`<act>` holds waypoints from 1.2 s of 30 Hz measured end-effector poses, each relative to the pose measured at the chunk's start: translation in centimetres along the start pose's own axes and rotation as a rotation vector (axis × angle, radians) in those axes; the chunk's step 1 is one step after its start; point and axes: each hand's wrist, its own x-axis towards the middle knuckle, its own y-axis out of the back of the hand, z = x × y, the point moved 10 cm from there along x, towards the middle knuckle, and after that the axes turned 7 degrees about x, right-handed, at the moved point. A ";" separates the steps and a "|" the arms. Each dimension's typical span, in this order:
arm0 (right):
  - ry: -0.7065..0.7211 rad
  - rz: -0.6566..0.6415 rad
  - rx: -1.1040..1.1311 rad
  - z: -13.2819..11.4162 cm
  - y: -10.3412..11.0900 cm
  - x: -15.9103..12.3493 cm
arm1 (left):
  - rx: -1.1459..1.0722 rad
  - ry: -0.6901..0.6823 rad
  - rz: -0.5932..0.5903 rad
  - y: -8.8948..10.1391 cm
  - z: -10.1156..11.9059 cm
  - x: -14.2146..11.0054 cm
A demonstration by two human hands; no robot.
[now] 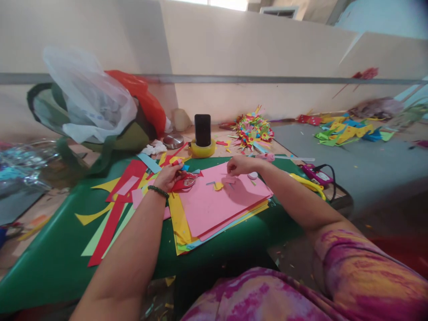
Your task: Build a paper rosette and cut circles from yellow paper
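Note:
My left hand (170, 176), with a dark beaded bracelet on its wrist, has its fingers curled around small red and blue paper pieces (183, 168). Just beside it lies a shiny round item (189, 182) on red paper. A stack of coloured paper sheets (203, 214), pink on top, lies slanted on the green cover. Above the stack's far right part, my right hand (241, 165) is closed in a pinch; what it holds is too small to name. Below it on the pink sheet are a yellow paper piece (218, 186) and small scraps. A white round lid (253, 175) sits near my right wrist.
Red and green paper strips (110, 232) spread at left on the green cover (43, 263). Behind stand a phone (202, 129) in a yellow tape roll (203, 150), a colourful paper-flower bunch (253, 130) and a bag (130, 138). Yellow-handled scissors (309, 185) lie by a purple box (317, 175).

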 end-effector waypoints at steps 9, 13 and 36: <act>-0.020 -0.031 0.058 0.0 -3.1 -0.4 | 0.018 -0.007 -0.003 -0.1 0.1 -0.1; 0.006 -0.051 0.066 0.3 -2.8 -1.2 | 0.031 -0.006 -0.007 -0.3 0.2 -0.3; 0.139 0.094 0.093 -6.9 -2.3 3.5 | 0.062 -0.027 -0.030 -0.7 0.4 -0.4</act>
